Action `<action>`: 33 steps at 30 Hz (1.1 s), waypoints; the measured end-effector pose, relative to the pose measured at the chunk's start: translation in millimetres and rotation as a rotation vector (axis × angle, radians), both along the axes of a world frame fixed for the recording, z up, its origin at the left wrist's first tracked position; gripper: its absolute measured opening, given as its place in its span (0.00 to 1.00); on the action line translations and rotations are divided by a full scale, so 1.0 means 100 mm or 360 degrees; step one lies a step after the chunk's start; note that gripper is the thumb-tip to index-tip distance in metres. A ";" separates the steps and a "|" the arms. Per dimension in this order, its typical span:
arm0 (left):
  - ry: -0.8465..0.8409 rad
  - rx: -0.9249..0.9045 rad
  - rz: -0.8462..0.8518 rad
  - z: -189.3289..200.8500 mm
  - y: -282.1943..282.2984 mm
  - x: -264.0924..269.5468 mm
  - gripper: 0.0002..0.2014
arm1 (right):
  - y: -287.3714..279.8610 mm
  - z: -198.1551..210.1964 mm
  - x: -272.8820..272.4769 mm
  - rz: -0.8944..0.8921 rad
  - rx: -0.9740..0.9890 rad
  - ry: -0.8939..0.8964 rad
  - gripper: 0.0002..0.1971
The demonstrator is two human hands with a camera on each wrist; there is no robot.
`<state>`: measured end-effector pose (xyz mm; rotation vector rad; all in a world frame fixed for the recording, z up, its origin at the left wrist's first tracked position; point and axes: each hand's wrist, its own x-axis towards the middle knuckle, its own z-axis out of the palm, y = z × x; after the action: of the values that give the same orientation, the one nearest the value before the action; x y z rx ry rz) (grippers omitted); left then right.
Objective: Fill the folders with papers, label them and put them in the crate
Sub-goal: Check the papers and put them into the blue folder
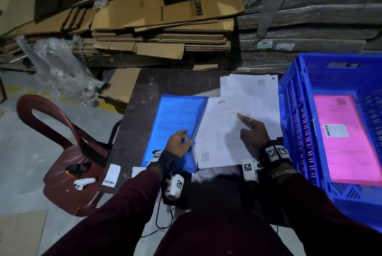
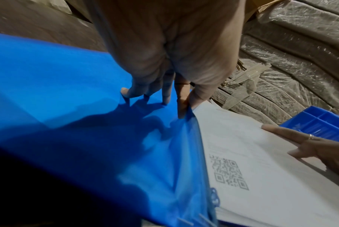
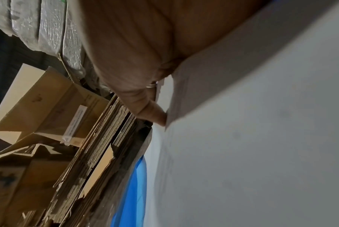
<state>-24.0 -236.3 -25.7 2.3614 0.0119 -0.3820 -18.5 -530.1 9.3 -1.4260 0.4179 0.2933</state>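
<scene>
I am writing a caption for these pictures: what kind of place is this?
Most likely a warehouse or storeroom. Flattened cardboard boxes are stacked behind a small table, plastic-wrapped bundles are piled on the right, and a blue crate stands beside the table.

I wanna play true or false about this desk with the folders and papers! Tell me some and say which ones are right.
1. A pink folder lies in the blue crate. True.
2. The left hand pinches the blue folder. True.
3. The right hand holds a pen. False: its fingers lie straight on the white paper.
4. The blue folder is inside the crate. False: it lies on the table.
5. The paper shows a QR code. True.
</scene>
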 end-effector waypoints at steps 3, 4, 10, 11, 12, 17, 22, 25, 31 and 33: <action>0.0018 0.0047 -0.0016 0.01 -0.02 0.01 0.10 | 0.05 -0.05 0.01 0.0044 -0.0065 -0.0078 0.36; 0.0023 0.0077 -0.0032 0.01 -0.03 0.01 0.10 | 0.06 -0.07 0.00 0.0019 -0.0042 -0.0071 0.36; 0.0055 0.0184 -0.0074 0.03 -0.11 0.01 0.11 | 0.06 -0.10 -0.04 -0.0075 0.0029 -0.0062 0.36; 0.0055 0.0191 -0.0086 0.03 -0.11 0.01 0.11 | 0.05 -0.11 -0.04 -0.0094 0.0030 -0.0063 0.36; 0.0057 0.0199 -0.0095 0.03 -0.10 0.01 0.11 | 0.05 -0.12 -0.03 -0.0104 0.0009 -0.0059 0.36; 0.0036 0.0269 -0.0145 0.06 -0.05 0.04 0.08 | 0.02 -0.08 -0.01 -0.0143 -0.0120 -0.0108 0.34; -0.0006 0.0309 -0.0168 0.11 -0.03 0.01 0.10 | 0.11 -0.22 -0.06 -0.0146 -0.0078 -0.0219 0.35; -0.0013 0.0322 -0.0189 0.11 -0.01 -0.01 0.11 | 0.11 -0.34 -0.09 -0.0172 -0.0067 -0.0270 0.35; -0.0010 0.0359 -0.0194 0.08 0.00 -0.04 0.08 | 0.02 -0.45 -0.17 -0.0137 -0.0139 -0.0354 0.35; -0.0014 0.0362 -0.0183 0.09 0.00 -0.05 0.08 | 0.00 -0.50 -0.18 -0.0137 -0.0069 -0.0330 0.36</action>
<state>-28.8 -236.5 -17.2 2.5960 -0.0899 -0.4459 -36.4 -530.0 -40.5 -1.4602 0.3162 0.0661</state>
